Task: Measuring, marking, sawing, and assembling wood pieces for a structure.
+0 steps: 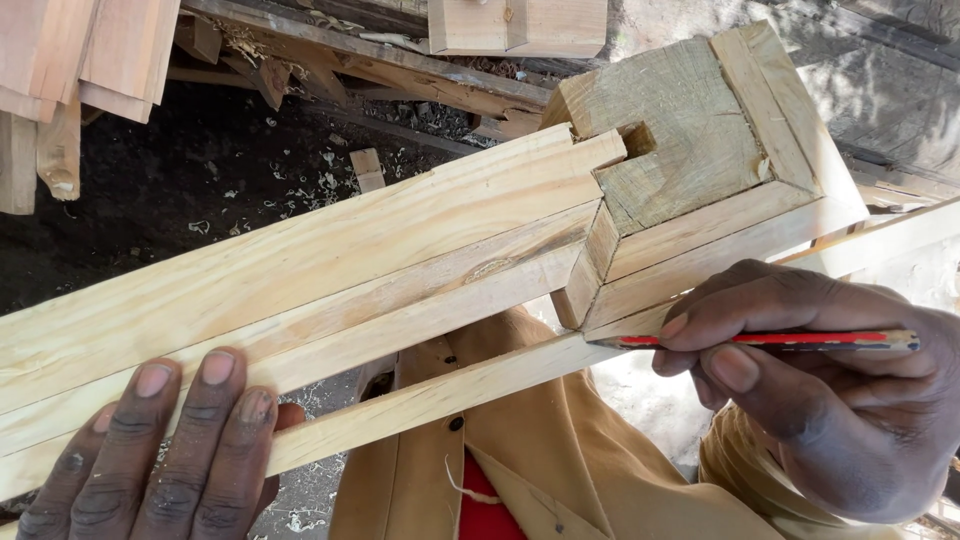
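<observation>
**A rough woodworking shop, open to the daylight**

You are standing in a carpentry workshop, and nearly everything around you says so. Pale planed boards (300, 270) fill the middle of your view, joined at one end to a mitred wooden frame corner (700, 160). Below them, the dark earth floor (180, 190) is scattered with curled wood shavings (310, 190) and a small offcut block (367, 168). More cut planks (80, 50) lean at the upper left, and rough, weathered timbers (400, 65) lie across the top. Hard sunlight falls across the wood.
</observation>
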